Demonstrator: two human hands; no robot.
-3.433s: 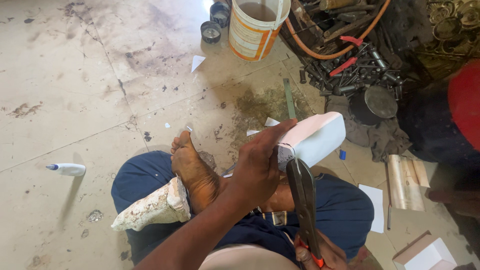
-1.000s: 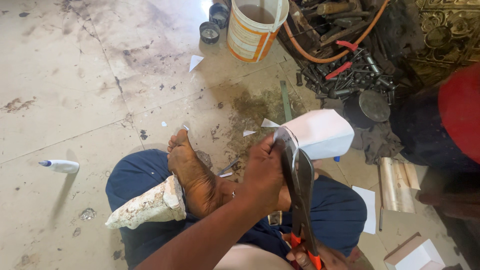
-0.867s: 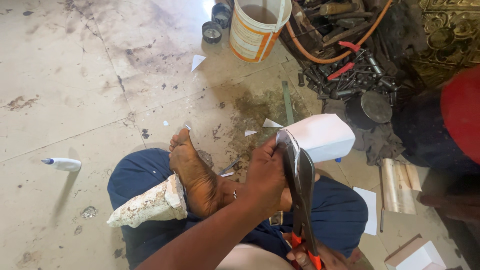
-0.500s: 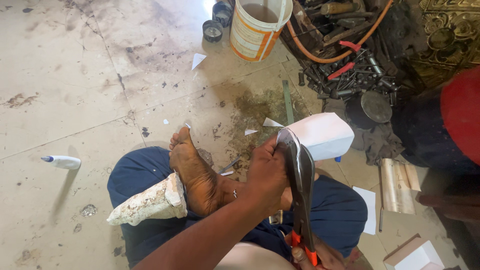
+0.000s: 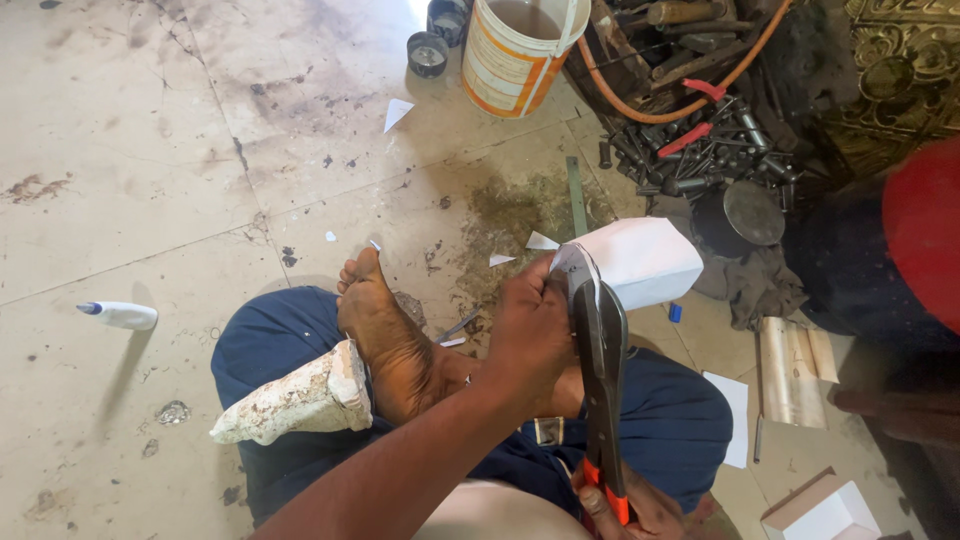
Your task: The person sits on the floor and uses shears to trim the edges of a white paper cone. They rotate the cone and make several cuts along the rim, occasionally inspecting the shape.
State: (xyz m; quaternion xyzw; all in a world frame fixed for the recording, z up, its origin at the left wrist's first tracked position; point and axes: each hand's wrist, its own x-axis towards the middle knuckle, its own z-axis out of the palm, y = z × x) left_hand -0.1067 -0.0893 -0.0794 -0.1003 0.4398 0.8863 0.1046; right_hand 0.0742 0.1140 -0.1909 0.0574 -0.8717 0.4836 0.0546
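The white sheet (image 5: 645,262) is pinched above the lap by the left hand (image 5: 535,330); the snips (image 5: 600,350) are gripped by the right hand (image 5: 625,505). The sheet should be kept taut, fingers clear of the blades.

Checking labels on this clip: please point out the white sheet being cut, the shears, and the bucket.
white sheet (image 5: 645,262): head view, on its flat white face.
shears (image 5: 600,340): head view, on the dark blades near the pivot.
bucket (image 5: 505,65): head view, on its orange-striped outer wall.
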